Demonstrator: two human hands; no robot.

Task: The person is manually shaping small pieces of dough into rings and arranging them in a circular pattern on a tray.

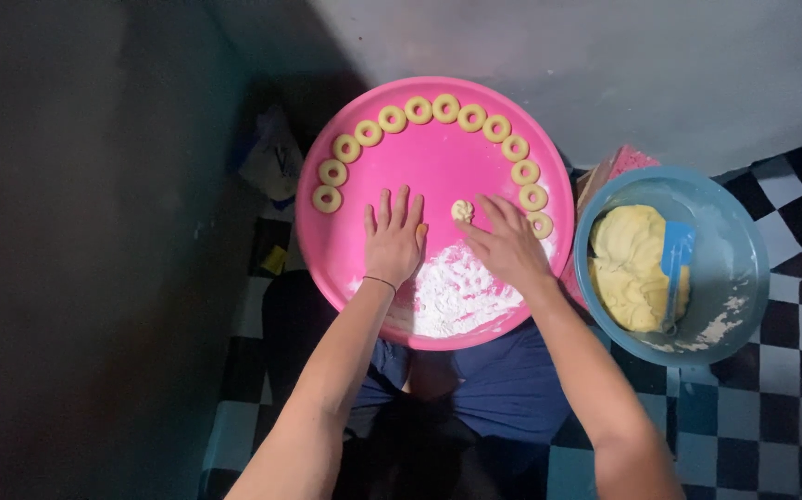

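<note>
Black-and-white checkered floor (790, 398) runs under a seated person, with a pale wall on the far side. Resting on the person's lap is a round pink tray (438, 167). 11 ring-shaped dough pieces (419, 110) curve in an arch along its far rim, from the left edge round to the right. White flour (457, 296) is spread on the near part of the tray.

Near the tray's middle sits a small lump of dough (462, 211). The left hand (394, 243) lies flat on the tray, fingers spread, holding nothing, just left of the lump. The right hand (509, 245) also rests open, palm down, its fingertips just beside the lump on the right; it grips nothing.

To the right, on the floor, stands a blue bowl (744, 268) holding a mound of yellow dough (628, 264) and a blue spatula (676, 264).
</note>
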